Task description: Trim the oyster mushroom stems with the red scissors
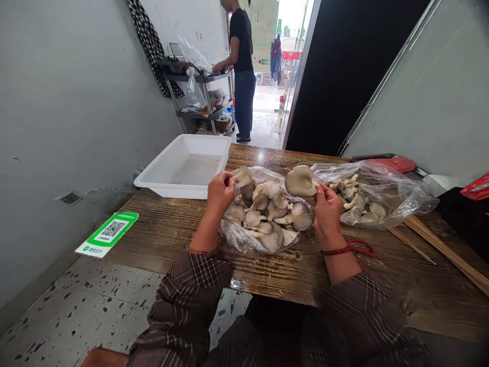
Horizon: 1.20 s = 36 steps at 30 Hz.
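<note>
Mushrooms (300,181) pinched in both hands (329,208) point caps inward, long axes lying roughly crosswise.

The head camera is looking forward and down over the table (164,219), viewing it closely across the middle and reaching a distant doorway (265,114) right of upper centre.

A grey wall (69,102) rises on the left above a speckled floor (76,306). A dark wood table (164,229) stands in front, with a tiered cart (219,77) beyond it. Bright daylight fills the doorway (263,102), just left of a black panel (344,66).
</note>
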Each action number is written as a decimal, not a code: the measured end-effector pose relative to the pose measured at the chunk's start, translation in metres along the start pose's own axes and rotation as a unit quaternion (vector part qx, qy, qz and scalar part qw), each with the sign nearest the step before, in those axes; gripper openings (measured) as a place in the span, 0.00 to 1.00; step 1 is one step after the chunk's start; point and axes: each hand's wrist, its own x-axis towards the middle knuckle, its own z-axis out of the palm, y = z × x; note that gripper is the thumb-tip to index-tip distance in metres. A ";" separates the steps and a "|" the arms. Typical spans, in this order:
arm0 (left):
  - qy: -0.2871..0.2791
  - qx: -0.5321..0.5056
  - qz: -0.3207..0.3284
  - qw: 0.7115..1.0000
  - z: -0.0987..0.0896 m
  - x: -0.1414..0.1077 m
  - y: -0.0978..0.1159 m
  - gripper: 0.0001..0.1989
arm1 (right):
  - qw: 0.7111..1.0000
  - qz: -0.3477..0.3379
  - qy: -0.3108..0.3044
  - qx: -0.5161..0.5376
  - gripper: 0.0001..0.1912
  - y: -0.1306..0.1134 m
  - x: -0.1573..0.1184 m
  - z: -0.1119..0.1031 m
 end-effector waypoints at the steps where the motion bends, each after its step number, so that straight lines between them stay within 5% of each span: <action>1: -0.034 0.044 0.009 0.998 0.000 -0.001 0.000 0.09 | 1.000 0.001 0.002 0.008 0.23 0.001 0.000 0.000; 5: -0.131 0.214 0.005 0.968 -0.001 -0.007 0.008 0.12 | 0.999 0.017 -0.008 0.035 0.22 0.003 0.000 0.002; 9: -0.149 0.281 -0.021 0.948 -0.002 -0.009 0.013 0.13 | 0.997 0.046 -0.031 0.057 0.23 0.006 -0.003 0.004; 16: -0.039 0.167 0.053 0.984 0.005 -0.006 0.004 0.23 | 0.997 0.018 -0.067 0.017 0.24 0.008 -0.011 0.006; 22: -0.052 0.084 0.094 0.991 0.010 -0.004 -0.004 0.21 | 0.995 -0.026 -0.094 -0.021 0.24 0.005 -0.015 0.006; 31: -0.107 0.077 0.064 0.989 0.019 -0.005 -0.018 0.18 | 0.995 -0.020 -0.093 -0.021 0.25 -0.003 -0.018 0.007; 36: -0.065 0.038 0.050 0.996 0.017 -0.002 -0.016 0.16 | 0.994 -0.031 -0.101 -0.019 0.26 -0.008 -0.019 0.007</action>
